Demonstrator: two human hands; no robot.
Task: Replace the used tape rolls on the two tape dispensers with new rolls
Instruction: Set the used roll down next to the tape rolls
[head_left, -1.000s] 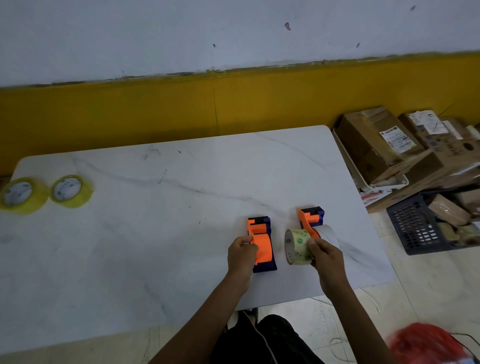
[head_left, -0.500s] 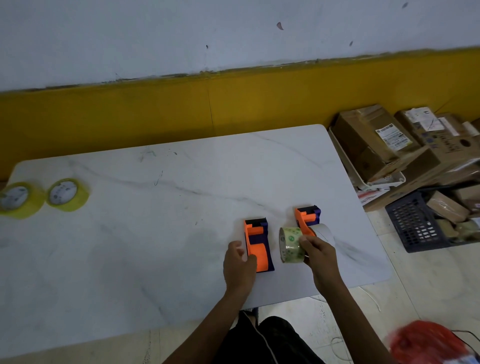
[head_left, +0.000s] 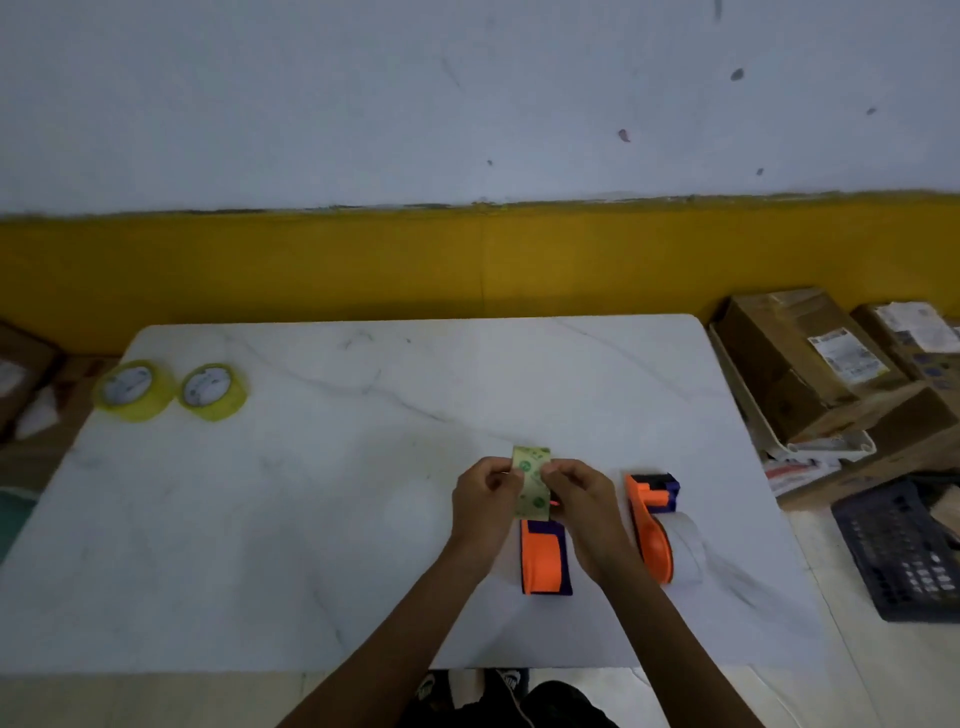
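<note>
Tape roll (head_left: 531, 480), the pale green printed one, sits edge-on between your two hands above the front end of the nearer dispenser (head_left: 544, 564), whose orange body and dark blue sides lie flat on the white marbled table (head_left: 363, 493) close to its near edge. Your left hand (head_left: 485, 499) pinches the roll from its left side, fingers curled in against it, and your right hand (head_left: 576, 493) closes on it from the right, so both hands are drawn together and clamped on the same roll; whether the roll is seated on the dispenser's hub or only held just above it cannot be told from this angle. Just to the right of your right hand lies the second dispenser (head_left: 652, 525), tipped on its side with its blue nose pointing away from you and a pale, nearly white roll (head_left: 685, 545) mounted against its orange wheel. Well apart from all this, at the far left corner of the table, two yellow rolls (head_left: 171, 389) lie flat side by side, their white round labels facing up, the left one right at the table's edge. Off the table to your right, cardboard boxes (head_left: 810, 364) are stacked on the floor beside a dark plastic crate (head_left: 904, 556).
</note>
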